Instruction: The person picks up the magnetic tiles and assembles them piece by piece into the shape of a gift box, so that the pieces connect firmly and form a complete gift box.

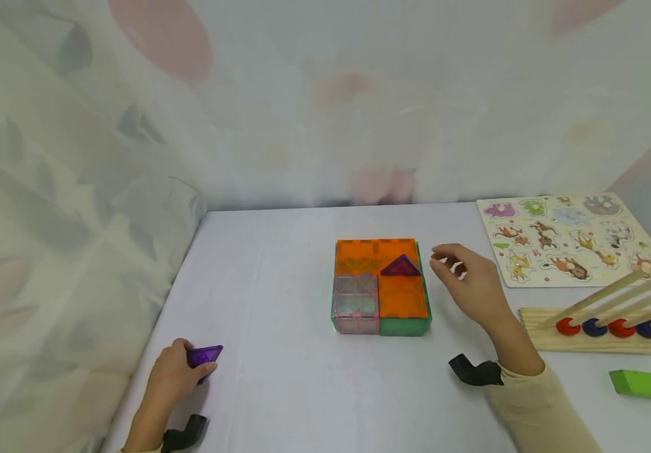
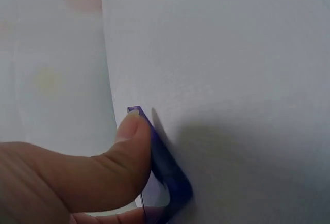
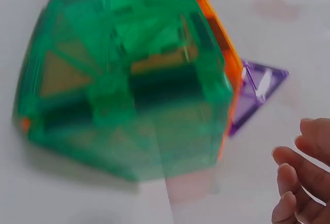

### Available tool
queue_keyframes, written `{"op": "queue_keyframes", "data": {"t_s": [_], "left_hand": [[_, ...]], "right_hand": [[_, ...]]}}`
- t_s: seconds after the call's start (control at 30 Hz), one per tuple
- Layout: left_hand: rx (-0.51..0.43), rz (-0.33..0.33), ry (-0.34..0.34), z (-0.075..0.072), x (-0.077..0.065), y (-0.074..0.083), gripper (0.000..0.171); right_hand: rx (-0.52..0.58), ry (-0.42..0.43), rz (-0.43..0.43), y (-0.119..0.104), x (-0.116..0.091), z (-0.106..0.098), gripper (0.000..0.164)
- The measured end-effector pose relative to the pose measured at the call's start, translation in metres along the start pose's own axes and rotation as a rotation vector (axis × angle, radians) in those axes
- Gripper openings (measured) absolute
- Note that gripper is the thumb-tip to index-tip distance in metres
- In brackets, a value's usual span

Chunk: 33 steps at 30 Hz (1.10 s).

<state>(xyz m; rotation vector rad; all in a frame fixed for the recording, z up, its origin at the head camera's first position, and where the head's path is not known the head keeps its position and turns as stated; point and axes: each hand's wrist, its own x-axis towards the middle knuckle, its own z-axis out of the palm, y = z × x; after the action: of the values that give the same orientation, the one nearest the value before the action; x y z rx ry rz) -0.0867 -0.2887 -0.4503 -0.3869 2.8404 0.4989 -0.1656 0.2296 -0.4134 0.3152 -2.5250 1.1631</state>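
Observation:
My left hand (image 1: 173,372) pinches a purple triangular magnetic tile (image 1: 203,356) between thumb and fingers, low over the table's left side. In the left wrist view, the thumb presses along this tile's edge (image 2: 172,175). A low box of magnetic tiles stands mid-table, with green side walls (image 1: 406,326), orange top tiles (image 1: 401,297) and a clear pinkish square section (image 1: 356,296) at its front left. A second purple triangular tile (image 1: 401,267) stands on the box's top, seen also in the right wrist view (image 3: 258,89). Just right of it, my right hand (image 1: 475,286) holds nothing, fingers loosely bent.
A wooden animal puzzle board (image 1: 571,242) lies at the back right. In front of it is a wooden rack (image 1: 540,318) with slanted pegs and red and blue rings. A green block (image 1: 645,384) lies nearer the front. Patterned curtains (image 1: 314,126) border the table's back and left.

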Motion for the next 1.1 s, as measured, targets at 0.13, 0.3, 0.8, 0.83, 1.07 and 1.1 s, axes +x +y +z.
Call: {"op": "queue_keyframes", "data": {"t_s": [0.13,0.3,0.8,0.83,1.07,1.1], "left_hand": [[0.003,0.018,0.022,0.002,0.0,0.006,0.068],[-0.054,0.06,0.077,0.006,-0.001,0.012,0.062],[-0.436,0.641,0.415,-0.008,0.016,0.145,0.03],[-0.472,0.685,0.406,-0.009,0.017,0.162,0.026],[-0.657,0.747,0.153,-0.004,0.029,0.241,0.013],[-0.668,0.742,0.126,-0.002,0.031,0.246,0.013]], "right_hand": [[-0.028,-0.015,0.054,0.011,-0.01,-0.01,0.021],[-0.08,-0.13,0.234,0.03,-0.023,-0.016,0.028],[-0.082,-0.407,0.359,0.059,-0.034,-0.006,0.031],[-0.08,-0.407,0.359,0.059,-0.034,-0.006,0.03],[-0.051,-0.408,0.361,0.06,-0.036,0.001,0.03],[-0.048,-0.407,0.362,0.06,-0.036,0.001,0.03]]}}
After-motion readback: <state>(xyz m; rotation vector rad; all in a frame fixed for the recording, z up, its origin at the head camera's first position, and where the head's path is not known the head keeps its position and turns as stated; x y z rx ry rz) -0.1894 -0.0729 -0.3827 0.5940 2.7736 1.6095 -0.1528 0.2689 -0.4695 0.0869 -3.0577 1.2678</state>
